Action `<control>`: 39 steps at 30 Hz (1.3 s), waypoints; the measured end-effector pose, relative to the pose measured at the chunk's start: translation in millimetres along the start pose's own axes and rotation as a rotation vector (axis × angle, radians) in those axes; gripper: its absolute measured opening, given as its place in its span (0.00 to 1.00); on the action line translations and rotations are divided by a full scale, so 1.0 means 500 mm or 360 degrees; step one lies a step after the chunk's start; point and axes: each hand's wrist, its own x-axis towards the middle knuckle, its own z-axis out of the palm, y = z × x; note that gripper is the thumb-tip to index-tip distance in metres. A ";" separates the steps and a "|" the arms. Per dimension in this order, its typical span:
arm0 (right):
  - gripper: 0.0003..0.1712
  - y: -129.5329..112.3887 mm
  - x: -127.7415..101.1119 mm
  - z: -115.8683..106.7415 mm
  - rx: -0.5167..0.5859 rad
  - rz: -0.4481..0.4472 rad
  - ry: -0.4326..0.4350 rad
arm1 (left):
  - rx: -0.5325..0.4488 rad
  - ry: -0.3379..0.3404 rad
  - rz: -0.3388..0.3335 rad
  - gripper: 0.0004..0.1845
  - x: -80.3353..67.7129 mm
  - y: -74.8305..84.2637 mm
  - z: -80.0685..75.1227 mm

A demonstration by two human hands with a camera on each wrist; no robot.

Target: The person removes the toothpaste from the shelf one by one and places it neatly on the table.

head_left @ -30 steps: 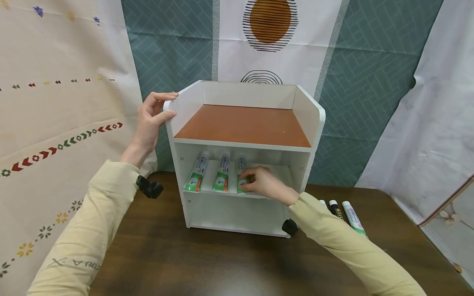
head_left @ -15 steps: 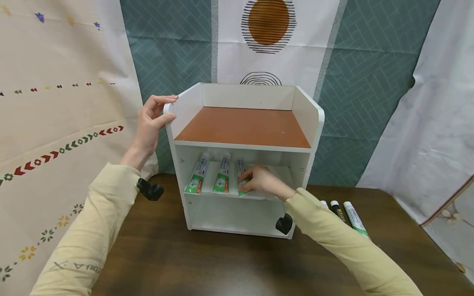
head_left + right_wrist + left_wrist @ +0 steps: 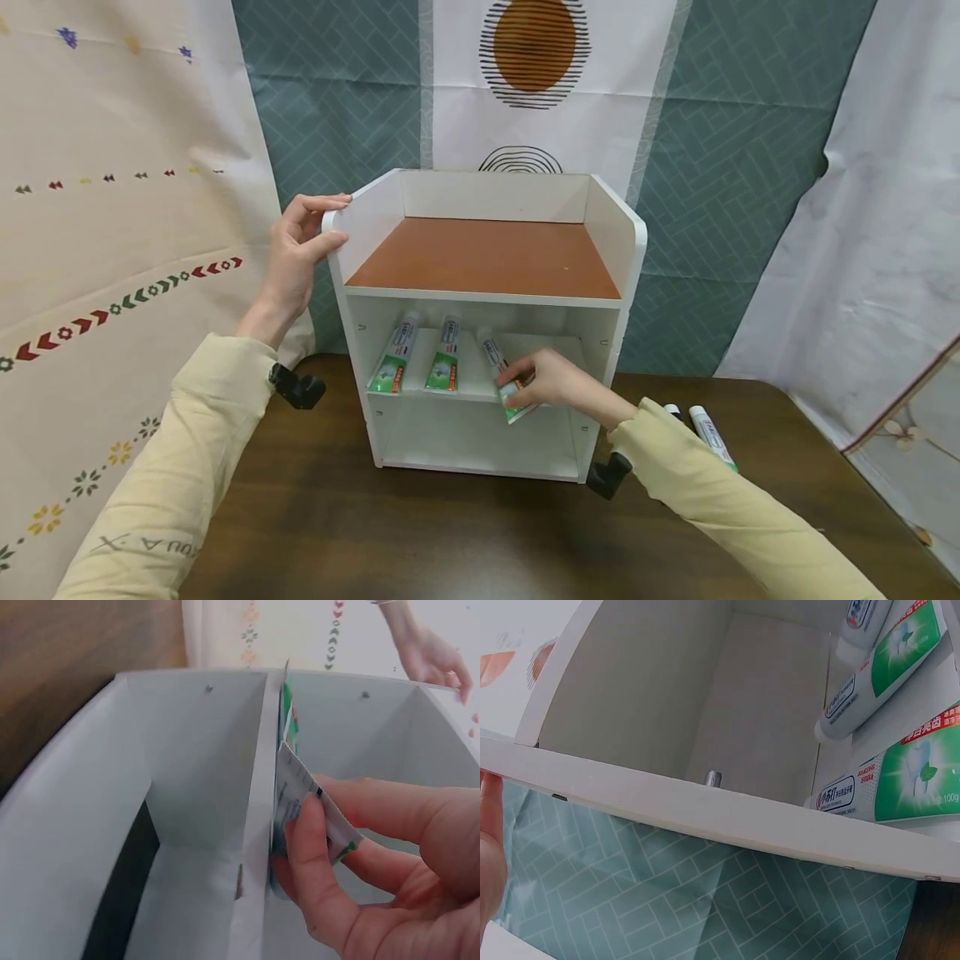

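Note:
A white shelf unit [image 3: 633,250] with a brown top tray stands on a dark wooden table. My left hand [image 3: 324,222] grips the top edge of its left wall. On the middle shelf lie three green-and-white toothpaste tubes. My right hand [image 3: 522,385] pinches the flat crimped end of the rightmost tube [image 3: 498,363], which lies slanted with that end overhanging the shelf's front edge. The right wrist view shows thumb and fingers [image 3: 311,855] closed on the tube's end [image 3: 294,784]. The other two tubes [image 3: 393,365] [image 3: 444,365] lie side by side, also seen as tubes [image 3: 900,776] in the left wrist view.
More tubes [image 3: 708,435] lie on the table [image 3: 450,533] to the right of the shelf unit, partly behind my right sleeve. The bottom compartment [image 3: 472,433] holds nothing. Patterned cloth hangs behind and to the left.
My right hand has drawn the rightmost tube forward and to the right, so its flat end now sticks out past the shelf's front edge. The left hand keeps its hold.

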 end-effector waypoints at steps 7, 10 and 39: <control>0.17 0.032 -0.055 -0.018 0.0257 0.0077 -0.0037 | -0.0014 0.0001 -0.0012 0.13 -0.005 0.000 0.001; 0.17 0.043 -0.081 -0.031 0.0327 0.0098 -0.0082 | -0.0017 0.0003 -0.0011 0.13 -0.006 0.000 0.001; 0.15 0.250 -0.213 -0.217 0.0464 -0.0398 -0.0962 | -0.0038 -0.0013 -0.0016 0.13 -0.001 0.006 0.004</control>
